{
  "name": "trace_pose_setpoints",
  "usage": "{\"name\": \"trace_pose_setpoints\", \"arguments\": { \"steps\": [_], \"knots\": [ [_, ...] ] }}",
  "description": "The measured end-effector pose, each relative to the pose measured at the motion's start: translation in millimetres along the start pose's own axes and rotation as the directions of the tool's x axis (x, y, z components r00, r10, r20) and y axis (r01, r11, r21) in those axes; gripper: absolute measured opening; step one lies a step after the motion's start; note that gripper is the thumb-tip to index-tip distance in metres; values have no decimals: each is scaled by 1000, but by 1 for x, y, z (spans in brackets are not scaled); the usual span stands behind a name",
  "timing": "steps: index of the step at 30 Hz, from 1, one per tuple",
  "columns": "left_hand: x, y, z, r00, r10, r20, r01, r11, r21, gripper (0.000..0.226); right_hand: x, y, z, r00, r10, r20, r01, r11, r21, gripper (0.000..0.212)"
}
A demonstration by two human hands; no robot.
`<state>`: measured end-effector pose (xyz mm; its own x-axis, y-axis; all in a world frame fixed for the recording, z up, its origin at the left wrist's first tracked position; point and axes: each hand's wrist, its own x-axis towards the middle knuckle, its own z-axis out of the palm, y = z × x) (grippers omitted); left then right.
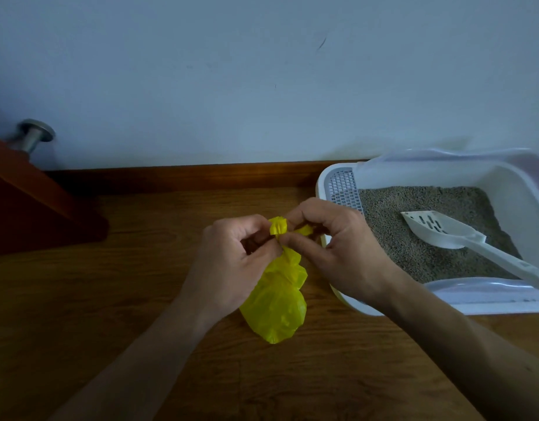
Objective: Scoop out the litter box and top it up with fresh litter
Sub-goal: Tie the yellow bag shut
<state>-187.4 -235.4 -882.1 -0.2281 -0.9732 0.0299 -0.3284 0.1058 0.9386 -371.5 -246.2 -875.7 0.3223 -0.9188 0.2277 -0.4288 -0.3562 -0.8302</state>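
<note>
Head-camera view looking down at a wooden floor (110, 299) beside a pale blue-grey wall (262, 71), with a dark wood skirting board (186, 174) along its base.

At centre, two bare hands gathered around the twisted neck of a small yellow plastic bag (275, 305). Left hand (231, 256) curled, fingers and thumb pinching the bag's neck from the left. Right hand (338, 247) curled likewise, fingertips pinching the bunched yellow top from the right. Both hands close together, nearly touching at the neck. Bag's rounded, filled body hanging below the hands, its bottom at or just above the floor; cannot tell which.

To the right, a white litter box (332, 177) against the wall, with a perforated grey step at its left end and a raised translucent rim. Grey litter (413, 256) spread across the inside. White slotted scoop (438, 229) lying on the litter, head toward the left, handle running out over the box's near right edge.

At far left, a reddish-brown wooden panel (28, 202) and a metal doorstop (34, 135) on the wall.
</note>
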Motion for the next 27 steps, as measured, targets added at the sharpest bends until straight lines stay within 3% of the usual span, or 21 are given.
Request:
{"name": "trace_pose_setpoints", "arguments": {
  "steps": [5,7,13,17,20,27],
  "knots": [
    [-2,0,0,997,-47,67,46,999,10,12,2,3,2,996,85,-2,-85,996,-17,21],
    [-2,3,0,992,-73,103,80,995,-64,7,2,2,1,995,98,5,-98,995,-1,20],
    [1,8,4,984,-166,67,177,960,-216,30,1,-4,5,993,122,-8,-121,990,69,21],
    [1,7,1,973,-231,20,224,918,-327,15,-1,0,5,981,195,-19,-186,957,221,13],
    [-1,8,0,958,-286,-13,260,889,-378,8,-3,0,2,972,232,-45,-216,949,231,7],
    [-6,6,1,962,-267,-65,221,893,-393,11,-2,-13,-7,893,418,169,-450,847,282,19]
  ]
}}
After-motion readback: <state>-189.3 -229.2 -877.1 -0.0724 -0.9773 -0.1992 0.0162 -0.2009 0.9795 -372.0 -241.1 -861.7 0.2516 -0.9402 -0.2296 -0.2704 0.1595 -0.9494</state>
